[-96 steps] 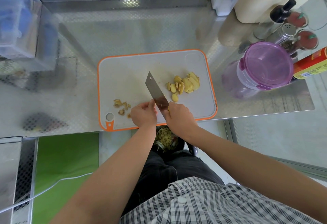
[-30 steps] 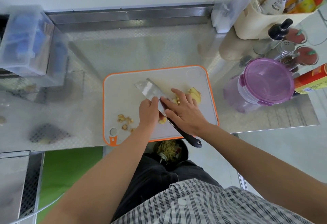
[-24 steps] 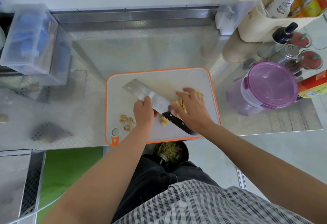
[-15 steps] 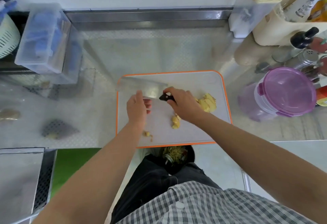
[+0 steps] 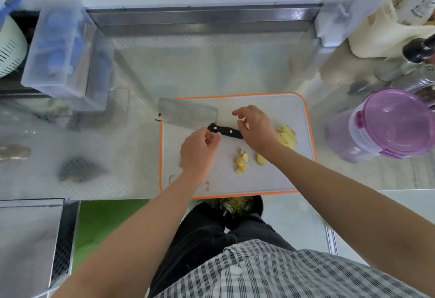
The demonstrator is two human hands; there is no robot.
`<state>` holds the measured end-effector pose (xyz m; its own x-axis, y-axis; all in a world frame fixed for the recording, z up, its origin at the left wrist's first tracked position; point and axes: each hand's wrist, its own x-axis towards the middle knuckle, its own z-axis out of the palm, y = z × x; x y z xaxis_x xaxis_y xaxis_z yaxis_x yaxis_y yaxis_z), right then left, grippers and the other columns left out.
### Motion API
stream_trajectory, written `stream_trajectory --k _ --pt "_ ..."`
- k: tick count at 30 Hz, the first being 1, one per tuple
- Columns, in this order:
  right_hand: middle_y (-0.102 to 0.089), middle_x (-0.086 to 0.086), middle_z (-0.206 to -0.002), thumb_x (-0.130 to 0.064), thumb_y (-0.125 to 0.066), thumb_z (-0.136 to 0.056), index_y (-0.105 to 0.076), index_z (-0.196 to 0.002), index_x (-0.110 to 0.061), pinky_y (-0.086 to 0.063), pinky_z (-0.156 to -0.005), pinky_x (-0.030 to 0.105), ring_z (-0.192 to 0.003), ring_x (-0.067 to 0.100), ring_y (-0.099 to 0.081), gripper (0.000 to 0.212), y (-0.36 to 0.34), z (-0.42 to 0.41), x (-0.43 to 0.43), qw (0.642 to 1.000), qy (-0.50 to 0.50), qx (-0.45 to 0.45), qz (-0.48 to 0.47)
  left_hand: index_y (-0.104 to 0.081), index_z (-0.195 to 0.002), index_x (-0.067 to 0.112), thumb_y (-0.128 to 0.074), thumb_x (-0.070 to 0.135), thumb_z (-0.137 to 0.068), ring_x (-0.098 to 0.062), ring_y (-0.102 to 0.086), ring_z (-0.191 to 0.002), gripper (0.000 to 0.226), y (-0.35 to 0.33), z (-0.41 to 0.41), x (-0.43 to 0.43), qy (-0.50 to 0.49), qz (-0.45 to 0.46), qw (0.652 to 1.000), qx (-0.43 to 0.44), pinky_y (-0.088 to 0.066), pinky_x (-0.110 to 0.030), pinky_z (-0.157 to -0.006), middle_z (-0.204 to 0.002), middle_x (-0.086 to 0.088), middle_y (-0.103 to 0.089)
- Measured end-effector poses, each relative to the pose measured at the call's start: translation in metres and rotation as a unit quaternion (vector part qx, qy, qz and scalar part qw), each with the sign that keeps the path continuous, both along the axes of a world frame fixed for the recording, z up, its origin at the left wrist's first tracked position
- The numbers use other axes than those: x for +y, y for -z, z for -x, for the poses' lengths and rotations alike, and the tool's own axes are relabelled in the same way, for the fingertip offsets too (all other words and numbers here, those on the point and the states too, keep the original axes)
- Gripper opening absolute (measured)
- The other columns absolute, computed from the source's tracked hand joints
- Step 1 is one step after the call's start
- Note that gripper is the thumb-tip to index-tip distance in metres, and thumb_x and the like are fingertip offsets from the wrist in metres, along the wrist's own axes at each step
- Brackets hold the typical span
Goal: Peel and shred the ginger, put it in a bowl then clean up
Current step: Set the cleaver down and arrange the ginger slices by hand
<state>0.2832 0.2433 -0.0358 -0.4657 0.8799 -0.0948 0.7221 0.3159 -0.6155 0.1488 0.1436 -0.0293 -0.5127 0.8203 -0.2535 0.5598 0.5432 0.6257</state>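
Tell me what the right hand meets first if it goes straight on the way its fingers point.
Probably the cleaver blade: the right hand points left at it, over the cutting board. Height is unclear, so it may pass above.

The cutting board (image 5: 270, 180) is whitish with an orange rim, the ginger slices (image 5: 241, 162) pale yellow. The knife (image 5: 200, 118) has a black handle and grey blade; the shirt (image 5: 270, 271) is black-and-white check, the tub lid (image 5: 397, 121) purple.
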Motion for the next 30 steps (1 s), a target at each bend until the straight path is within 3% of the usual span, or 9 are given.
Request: stream_trajectory --k 3,7,10,15,21,27,30 --pt "-0.06 -0.001 -0.089 -0.01 -0.048 -0.089 -0.063 -0.102 -0.019 -0.044 -0.07 0.031 -0.078 0.017 -0.055 0.021 -0.011 -0.053 0.002 0.993 0.119 -0.015 0.022 -0.061 -0.094 0.018 -0.061 0.027 -0.089 -0.012 -0.051 -0.08 0.01 0.004 -0.031 0.015 0.119 -0.066 0.99 0.025 -0.042 -0.03 -0.068 -0.087 0.006 -0.055" --pt "-0.064 -0.001 -0.085 -0.015 -0.053 -0.087 -0.062 -0.099 -0.02 -0.047 -0.073 0.032 -0.08 0.021 -0.059 0.016 -0.009 -0.107 -0.011 0.985 0.129 -0.079 0.085 -0.059 -0.116 0.019 -0.066 0.015 -0.081 -0.022 -0.049 -0.107 0.036 0.016 -0.078 0.041 0.274 -0.068 0.957 0.061 -0.048 -0.035 -0.076 -0.115 -0.005 -0.048" --pt "-0.061 0.001 -0.093 -0.017 -0.058 -0.085 -0.059 -0.105 -0.015 -0.049 -0.08 0.04 -0.077 0.021 -0.056 0.02 -0.001 -0.115 -0.021 0.983 0.099 -0.08 0.131 -0.057 -0.124 0.021 -0.068 0.019 -0.078 -0.028 -0.048 -0.107 0.047 0.026 -0.096 0.052 0.322 -0.043 0.936 0.134 -0.045 -0.037 -0.083 -0.123 -0.009 -0.048" --pt "-0.051 0.01 -0.111 -0.021 -0.061 -0.085 -0.049 -0.113 -0.009 -0.046 -0.08 0.04 -0.092 0.031 -0.057 0.032 0.004 -0.109 -0.023 0.98 0.105 -0.126 0.11 -0.065 -0.109 0.015 -0.074 0.018 -0.071 -0.032 -0.054 -0.091 0.039 0.033 -0.095 0.05 0.327 -0.069 0.929 0.162 -0.047 -0.04 -0.075 -0.103 -0.01 -0.057" --pt "-0.055 0.009 -0.112 -0.027 -0.063 -0.088 -0.051 -0.111 -0.01 -0.042 -0.079 0.037 -0.1 0.03 -0.057 0.031 0.004 -0.097 -0.02 0.977 0.116 -0.157 0.085 -0.066 -0.106 0.014 -0.076 0.017 -0.069 -0.031 -0.054 -0.092 0.039 0.029 -0.096 0.047 0.316 -0.084 0.933 0.152 -0.048 -0.04 -0.077 -0.103 -0.01 -0.058" --pt "-0.062 0.006 -0.098 -0.014 -0.065 -0.08 -0.058 -0.092 -0.012 -0.041 -0.067 0.031 -0.085 0.026 -0.058 0.015 0.004 -0.101 -0.021 0.983 0.145 -0.063 0.091 -0.066 -0.101 0.014 -0.079 0.026 -0.068 -0.03 -0.055 -0.094 0.037 0.032 -0.093 0.044 0.311 -0.086 0.928 0.184 -0.046 -0.037 -0.079 -0.104 -0.01 -0.057" --pt "-0.06 0.0 -0.088 -0.006 -0.067 -0.076 -0.052 -0.081 -0.017 -0.04 -0.064 0.028 -0.071 0.018 -0.054 0.019 -0.001 -0.11 -0.018 0.983 0.173 0.015 0.058 -0.065 -0.11 0.016 -0.074 0.028 -0.076 -0.026 -0.051 -0.1 0.038 0.031 -0.088 0.043 0.292 -0.106 0.936 0.166 -0.043 -0.035 -0.085 -0.109 -0.008 -0.054"
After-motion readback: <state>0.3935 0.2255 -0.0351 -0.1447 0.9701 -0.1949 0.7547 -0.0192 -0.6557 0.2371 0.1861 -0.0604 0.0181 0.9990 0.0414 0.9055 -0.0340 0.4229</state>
